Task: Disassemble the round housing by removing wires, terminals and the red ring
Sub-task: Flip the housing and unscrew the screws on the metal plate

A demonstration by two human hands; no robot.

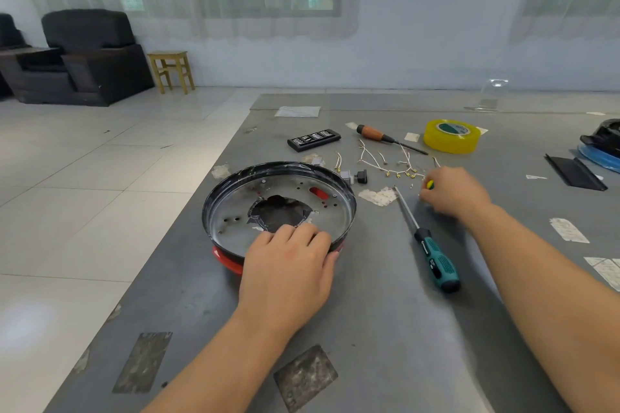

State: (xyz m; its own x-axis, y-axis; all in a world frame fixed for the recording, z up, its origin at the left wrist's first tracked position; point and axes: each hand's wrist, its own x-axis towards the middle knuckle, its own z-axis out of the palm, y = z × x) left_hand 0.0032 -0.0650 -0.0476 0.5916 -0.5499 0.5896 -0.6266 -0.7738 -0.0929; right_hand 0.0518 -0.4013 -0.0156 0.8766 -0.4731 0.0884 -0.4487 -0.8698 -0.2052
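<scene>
The left hand [288, 265] lies on the near rim of the housing [278, 208], fingers curled over it, likely to keep it from sliding; the red ring [228, 260] peeks out underneath; right of the housing, the right hand [451, 193] pinches something small and yellow-green beside the loose wires [385, 163].

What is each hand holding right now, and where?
Left hand grips the round housing by its near rim. Right hand pinches a small yellow-green piece at its fingertips.
</scene>
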